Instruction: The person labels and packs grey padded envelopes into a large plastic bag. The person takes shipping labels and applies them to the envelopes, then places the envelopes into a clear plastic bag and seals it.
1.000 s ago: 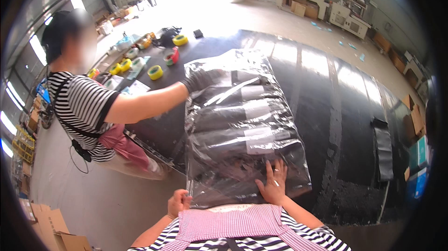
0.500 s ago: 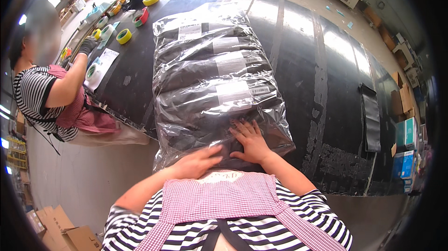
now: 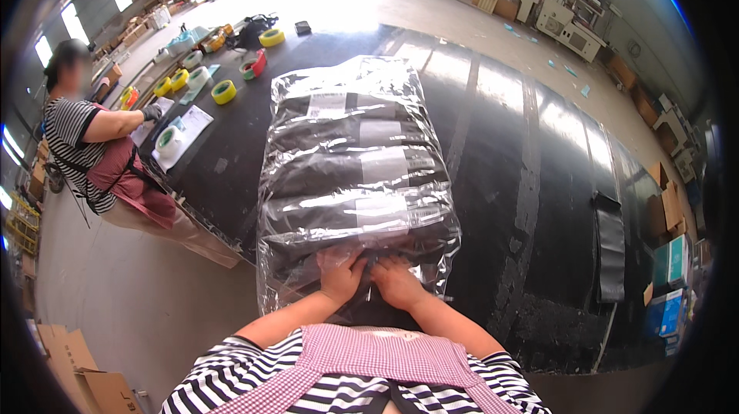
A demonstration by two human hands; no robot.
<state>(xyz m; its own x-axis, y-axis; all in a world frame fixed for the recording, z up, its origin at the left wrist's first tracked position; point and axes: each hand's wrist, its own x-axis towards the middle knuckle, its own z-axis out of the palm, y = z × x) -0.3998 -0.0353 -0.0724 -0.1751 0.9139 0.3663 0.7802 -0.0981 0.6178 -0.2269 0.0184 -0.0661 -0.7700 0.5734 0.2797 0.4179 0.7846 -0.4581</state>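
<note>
A large clear plastic bag [image 3: 323, 171] lies lengthwise on the black table before me. Inside it, several dark packs with white labels [image 3: 383, 167] sit in a row. At the bag's near end my left hand [image 3: 341, 275] and my right hand [image 3: 396, 283] are close together, thumbs toward each other. The fingers of both are bent and closed on the bag's film; glare and folds partly hide the fingertips.
The black table [image 3: 493, 291] carries tape rolls [image 3: 224, 92], a tape dispenser [image 3: 252, 66] and papers at the left. A folded black sheet [image 3: 610, 248] lies at its right. A co-worker [image 3: 108, 137] stands left. Cardboard boxes [image 3: 73, 368] are at lower left.
My left hand has come down onto the bag's near end, and my right hand has drawn in beside it. Fingers that were spread are now bent on the film. The head view has shifted.
</note>
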